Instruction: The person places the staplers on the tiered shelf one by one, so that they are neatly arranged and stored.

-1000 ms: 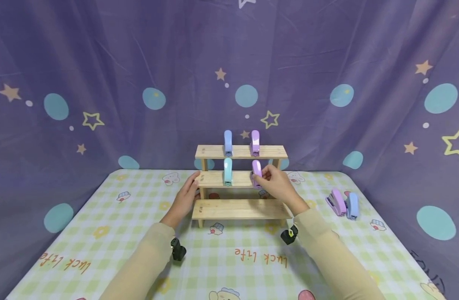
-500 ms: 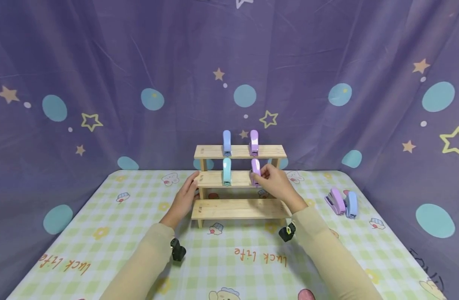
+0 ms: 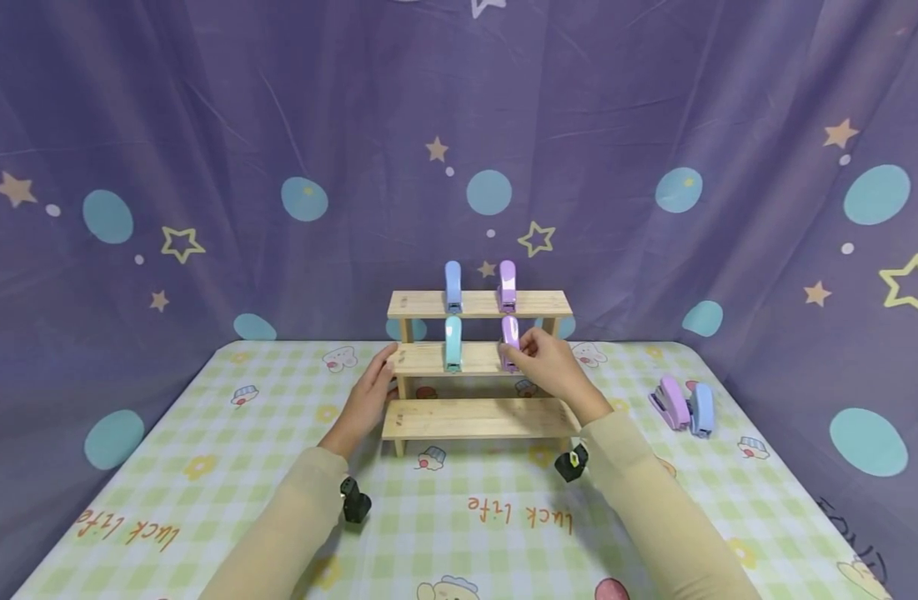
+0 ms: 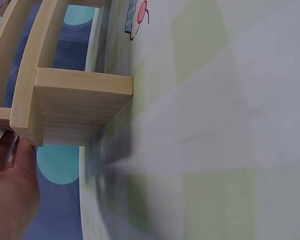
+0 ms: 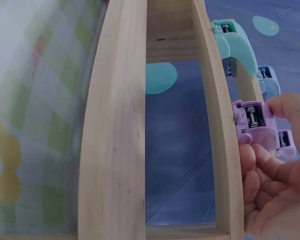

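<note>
A three-tier wooden display stand (image 3: 483, 418) stands mid-table. My left hand (image 3: 364, 404) holds the left end of its middle shelf; in the left wrist view, fingers (image 4: 25, 156) reach up to the shelf end. At the right of that same shelf, my right hand (image 3: 552, 364) pinches a purple stapler (image 3: 510, 343) standing on it, thumb and fingers on opposite sides, as the right wrist view of the stapler (image 5: 252, 117) shows. A mint-green stapler (image 3: 453, 343) stands to its left. On the top shelf are a blue stapler (image 3: 453, 286) and another purple stapler (image 3: 507, 286).
Another purple stapler (image 3: 674, 402) and a blue stapler (image 3: 702, 410) stand side by side on the right of the table. A green checked cloth (image 3: 278, 467) covers the table. Behind it hangs a purple curtain (image 3: 383, 108) with stars and dots.
The purple stapler in my right hand has straightened slightly and shifted a little back on the middle shelf. My left hand stays in place, and the view has drifted slightly.
</note>
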`<state>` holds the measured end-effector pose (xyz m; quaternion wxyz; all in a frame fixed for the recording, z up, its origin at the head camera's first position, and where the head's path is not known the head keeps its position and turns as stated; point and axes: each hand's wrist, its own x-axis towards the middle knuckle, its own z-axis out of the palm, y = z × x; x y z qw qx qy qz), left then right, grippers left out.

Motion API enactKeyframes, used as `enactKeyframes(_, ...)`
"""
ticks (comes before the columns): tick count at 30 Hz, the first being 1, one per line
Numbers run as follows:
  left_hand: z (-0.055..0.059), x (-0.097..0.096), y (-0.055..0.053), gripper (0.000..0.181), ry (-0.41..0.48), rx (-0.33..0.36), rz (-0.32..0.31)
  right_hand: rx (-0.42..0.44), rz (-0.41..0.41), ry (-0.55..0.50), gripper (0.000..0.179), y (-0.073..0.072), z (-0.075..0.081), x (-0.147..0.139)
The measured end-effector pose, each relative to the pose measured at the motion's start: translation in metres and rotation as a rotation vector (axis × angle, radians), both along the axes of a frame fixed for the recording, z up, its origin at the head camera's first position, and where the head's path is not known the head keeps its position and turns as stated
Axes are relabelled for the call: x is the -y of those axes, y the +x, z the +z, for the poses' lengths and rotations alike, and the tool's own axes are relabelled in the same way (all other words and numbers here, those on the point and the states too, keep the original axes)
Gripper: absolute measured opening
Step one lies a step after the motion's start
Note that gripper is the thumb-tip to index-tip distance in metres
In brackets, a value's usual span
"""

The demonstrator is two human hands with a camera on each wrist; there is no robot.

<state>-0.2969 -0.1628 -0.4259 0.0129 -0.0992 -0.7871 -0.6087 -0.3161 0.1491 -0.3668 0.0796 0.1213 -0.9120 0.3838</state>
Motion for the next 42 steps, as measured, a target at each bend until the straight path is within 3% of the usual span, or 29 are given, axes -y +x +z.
enactKeyframes(8, -0.001, 0.001, -0.001, 0.052, -0.012, -0.029, 0.008, -0.003, -0.003, -0.01, 0.036, 0.001, 0.001, 0.0)
enactKeyframes(26, -0.001, 0.0, -0.001, 0.052, 0.008, 0.005, 0.009, 0.01, 0.033, -0.059, 0.039, 0.011, -0.001, -0.005)
enactKeyframes(33, -0.002, 0.001, -0.002, 0.051, -0.011, -0.019, 0.022, 0.006, 0.061, -0.018, 0.046, 0.015, 0.003, -0.017)
enactKeyframes(42, 0.002, -0.001, 0.001, 0.052, 0.005, 0.018, 0.028, -0.016, 0.068, 0.008, 0.043, 0.023, 0.008, -0.04)
